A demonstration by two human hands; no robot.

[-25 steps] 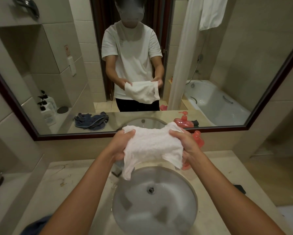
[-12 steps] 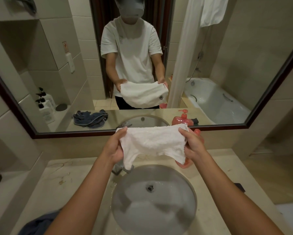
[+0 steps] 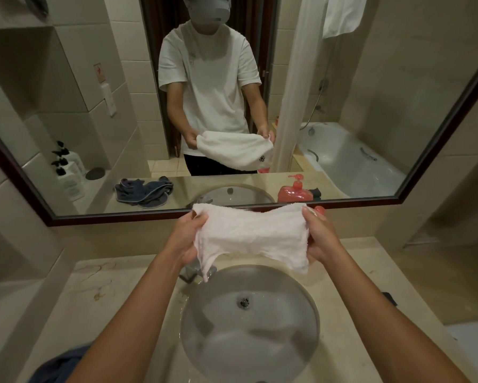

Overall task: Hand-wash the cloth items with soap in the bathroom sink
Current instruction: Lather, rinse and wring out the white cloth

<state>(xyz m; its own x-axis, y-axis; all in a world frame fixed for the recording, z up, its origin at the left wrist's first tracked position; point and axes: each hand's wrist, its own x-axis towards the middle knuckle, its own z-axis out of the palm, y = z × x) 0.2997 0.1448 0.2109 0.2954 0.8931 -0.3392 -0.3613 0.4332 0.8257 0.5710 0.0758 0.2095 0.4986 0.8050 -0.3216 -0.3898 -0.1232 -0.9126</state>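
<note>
A white terry towel (image 3: 250, 234) hangs stretched between both hands, above the back rim of the round sink (image 3: 312, 305). My left hand (image 3: 184, 239) grips its left end and my right hand (image 3: 319, 239) grips its right end. A corner of the towel droops toward the faucet (image 3: 195, 272), which the cloth mostly hides. The basin is wet around its drain (image 3: 243, 302). Behind my right hand a red soap pump bottle (image 3: 319, 209) peeks out.
A dark blue cloth (image 3: 58, 366) lies on the beige counter (image 3: 94, 299) at the lower left. A wide mirror (image 3: 398, 106) fills the wall behind the sink. A small dark object (image 3: 390, 297) sits on the counter at right.
My hands have pulled apart and spread the bunched towel wider. They also rose slightly toward the mirror.
</note>
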